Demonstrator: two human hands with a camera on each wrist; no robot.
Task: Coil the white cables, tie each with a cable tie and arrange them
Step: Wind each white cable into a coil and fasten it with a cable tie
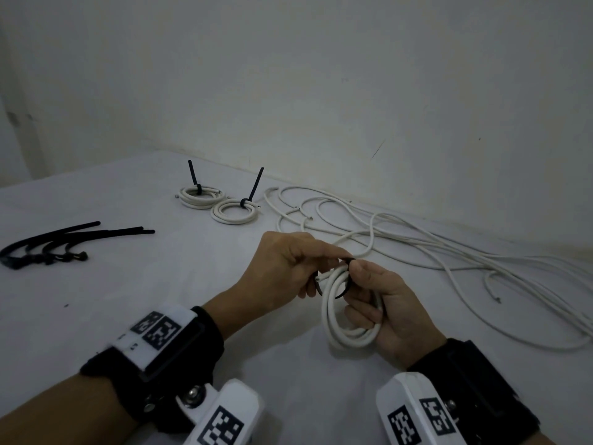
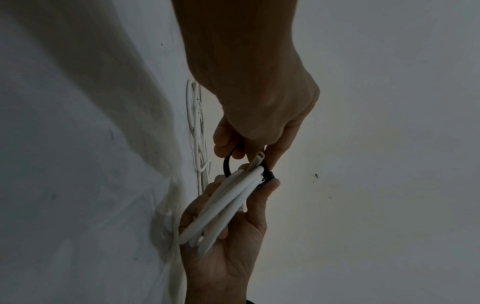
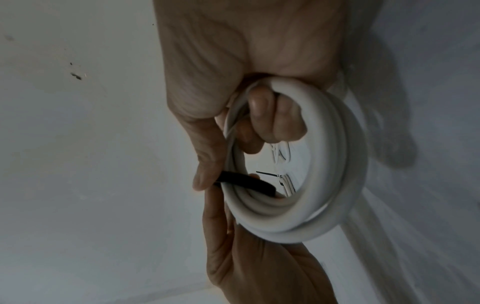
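Third coil being tied: right hand [image 1: 390, 303] grips the white cable coil [image 1: 345, 316], left hand [image 1: 288, 261] pinches the black cable tie [image 1: 321, 289] looped round it, which next needs cinching tight

From my remote seat I see bare forearms, each with a wide black wrist strap [image 1: 179, 354]. The left strap carries a white plate [image 1: 157, 332] printed with black square markers, and a white camera housing [image 1: 224, 415] hangs below it on a silver bolt (the right housing [image 1: 414, 412] bears similar markers).
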